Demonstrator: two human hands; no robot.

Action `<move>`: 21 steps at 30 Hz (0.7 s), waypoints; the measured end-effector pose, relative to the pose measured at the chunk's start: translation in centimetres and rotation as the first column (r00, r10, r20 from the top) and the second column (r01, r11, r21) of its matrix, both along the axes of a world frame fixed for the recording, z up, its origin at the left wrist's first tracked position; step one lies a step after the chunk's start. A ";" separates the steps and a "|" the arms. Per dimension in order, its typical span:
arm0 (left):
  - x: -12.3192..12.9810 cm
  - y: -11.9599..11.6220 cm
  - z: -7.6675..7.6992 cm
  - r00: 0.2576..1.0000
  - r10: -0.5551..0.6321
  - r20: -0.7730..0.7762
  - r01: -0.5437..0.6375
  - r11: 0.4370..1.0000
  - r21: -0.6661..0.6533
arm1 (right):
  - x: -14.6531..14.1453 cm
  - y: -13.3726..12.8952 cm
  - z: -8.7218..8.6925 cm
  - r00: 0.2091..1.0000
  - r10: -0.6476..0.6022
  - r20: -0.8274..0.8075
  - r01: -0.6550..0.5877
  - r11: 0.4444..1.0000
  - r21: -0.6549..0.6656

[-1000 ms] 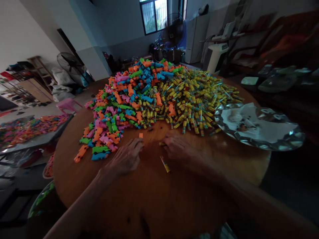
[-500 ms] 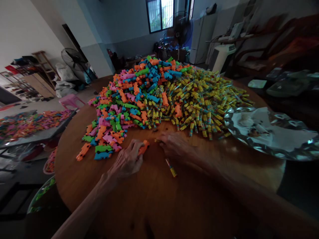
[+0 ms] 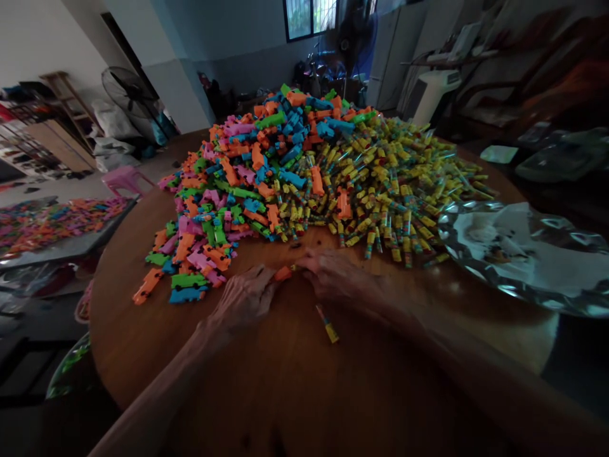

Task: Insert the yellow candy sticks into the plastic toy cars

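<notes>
My left hand (image 3: 250, 293) is closed round an orange toy car (image 3: 283, 273), whose right end sticks out past the fingertips. Facing it, my right hand (image 3: 333, 274) pinches a small yellow tube (image 3: 294, 267), mostly hidden by the fingers. The tube's yellow end is at the toy car's right end; whether it sits inside cannot be made out. Below my right hand, a single clear tube with a yellow label (image 3: 328, 325) lies on the round wooden table (image 3: 285, 381).
Behind my hands rises a heap of orange, green, blue and pink toy cars (image 3: 228, 171), running into a pile of yellow-labelled tubes (image 3: 394, 184). A shiny foil-like tray (image 3: 566, 236) with white paper stands at the right edge. More toys cover a side table (image 3: 61, 222) on the left.
My left hand has turned the toy car to point right, and my right hand has brought the yellow tube against its end. The camera view has tilted down slightly.
</notes>
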State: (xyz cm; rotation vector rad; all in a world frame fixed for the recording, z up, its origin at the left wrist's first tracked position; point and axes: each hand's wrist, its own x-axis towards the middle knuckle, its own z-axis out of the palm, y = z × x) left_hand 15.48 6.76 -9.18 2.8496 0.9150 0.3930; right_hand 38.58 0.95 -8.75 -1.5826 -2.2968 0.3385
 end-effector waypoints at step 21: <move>0.0 1.4 0.1 0.990 -0.132 0.056 0.131 0.991 0.023 | -0.2 -0.2 0.9 0.962 0.118 0.248 -0.112 0.993 -0.037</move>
